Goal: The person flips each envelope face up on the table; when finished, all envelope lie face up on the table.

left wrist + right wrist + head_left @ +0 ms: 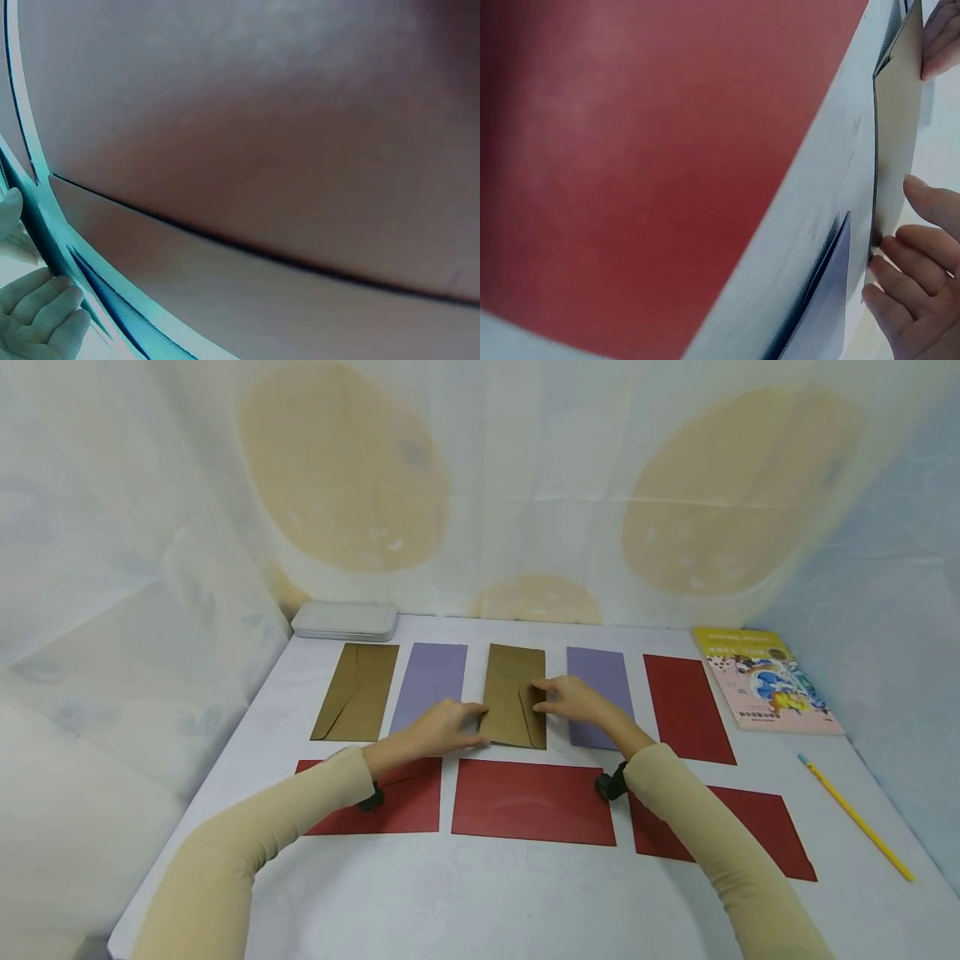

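Head view: left grip (444,729) and right grip (576,697) were spread against the gold envelope (504,693) between them.
The step seemed to be straightening it; the next move called for even release.

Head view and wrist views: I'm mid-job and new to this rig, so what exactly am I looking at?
There is no machine here: these are a person's bare left hand and right hand. The head camera looks forward and down. Each wrist wears its own camera, close to the surface, so nearby envelopes fill most of those two views.

On the white table, the back row runs, from the left: gold envelope, purple envelope, middle gold envelope, second purple envelope, red envelope. Three red envelopes lie in front. Around them are a gray case, a book and a yellow pencil.

Both hands touch the middle gold envelope's edges; no firm grip shows.
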{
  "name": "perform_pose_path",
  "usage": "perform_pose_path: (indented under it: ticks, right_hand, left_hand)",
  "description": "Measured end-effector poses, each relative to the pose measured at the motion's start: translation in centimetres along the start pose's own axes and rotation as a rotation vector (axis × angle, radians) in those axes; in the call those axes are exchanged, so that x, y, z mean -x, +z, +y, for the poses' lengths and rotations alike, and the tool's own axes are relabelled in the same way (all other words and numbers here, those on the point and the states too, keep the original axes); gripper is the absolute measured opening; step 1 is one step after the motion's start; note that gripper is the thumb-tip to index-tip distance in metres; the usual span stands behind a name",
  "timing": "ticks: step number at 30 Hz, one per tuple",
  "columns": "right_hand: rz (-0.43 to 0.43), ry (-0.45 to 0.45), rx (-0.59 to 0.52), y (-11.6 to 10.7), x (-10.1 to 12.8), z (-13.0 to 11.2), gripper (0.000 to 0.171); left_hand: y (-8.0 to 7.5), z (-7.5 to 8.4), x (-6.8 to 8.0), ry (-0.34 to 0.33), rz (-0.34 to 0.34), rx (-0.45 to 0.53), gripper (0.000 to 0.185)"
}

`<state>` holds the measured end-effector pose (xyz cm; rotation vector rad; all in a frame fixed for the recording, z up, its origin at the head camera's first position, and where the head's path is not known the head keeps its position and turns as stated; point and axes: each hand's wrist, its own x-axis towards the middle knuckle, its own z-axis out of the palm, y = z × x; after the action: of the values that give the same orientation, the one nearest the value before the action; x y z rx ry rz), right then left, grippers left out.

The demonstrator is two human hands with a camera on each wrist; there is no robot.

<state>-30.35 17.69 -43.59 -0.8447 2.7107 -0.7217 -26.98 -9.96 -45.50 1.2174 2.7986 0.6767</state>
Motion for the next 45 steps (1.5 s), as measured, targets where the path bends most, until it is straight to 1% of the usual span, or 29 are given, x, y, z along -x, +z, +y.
perform_pose_path:
  ticks: [6, 9, 12, 15, 18, 22, 25, 29, 33, 38, 41, 45]
  right_hand:
    - [-0.003, 0.011, 0.012, -0.1, -0.3, -0.1, 0.057]
    - [0.005, 0.008, 0.009, -0.1, -0.3, -0.1, 0.057]
    - [0.025, -0.010, 0.002, 0.0, -0.2, 0.1, 0.058]
    - [0.049, -0.033, -0.011, 0.1, 0.1, 0.4, 0.058]
    - [0.065, -0.051, -0.015, 0.0, 0.4, 0.6, 0.057]
    - [0.064, -0.064, 0.009, 0.1, 0.5, 0.7, 0.055]
    - [0.042, -0.059, 0.023, 0.2, 0.5, 0.8, 0.054]
    - [0.018, -0.043, 0.004, 0.4, 0.6, 0.6, 0.054]
    - [0.025, -0.050, -0.013, 0.5, 0.7, 0.6, 0.055]
    - [0.079, -0.054, -0.059, 0.4, 1.4, 1.1, 0.054]
    - [0.103, -0.013, -0.103, 0.0, 2.2, 1.5, 0.055]
    - [0.110, 0.032, -0.141, -0.6, 3.1, 1.9, 0.058]
  left_hand:
    - [-0.1, 0.4, -0.4, -0.058, -0.038, -0.052, 0.057]
    - [-0.1, 0.5, -0.6, -0.076, -0.054, -0.079, 0.058]
    - [0.0, 0.5, -0.6, -0.082, -0.056, -0.096, 0.061]
    - [0.0, 0.4, -0.6, -0.082, -0.044, -0.092, 0.062]
    - [0.0, 0.2, -0.4, -0.071, -0.027, -0.077, 0.058]
    - [-0.2, 0.3, -0.4, -0.024, -0.016, -0.071, 0.050]
    - [-0.3, 0.5, -0.3, -0.005, -0.036, -0.068, 0.051]
    - [-0.2, 0.7, -0.3, -0.017, -0.078, -0.063, 0.054]
    - [-0.1, 0.6, -0.3, -0.013, -0.083, -0.049, 0.055]
    - [0.0, 0.4, -0.3, 0.017, -0.052, 0.037, 0.061]
    - [-0.2, 0.6, -0.5, 0.047, -0.021, 0.095, 0.064]
    - [-0.3, 1.4, -1.0, 0.077, -0.009, 0.131, 0.066]
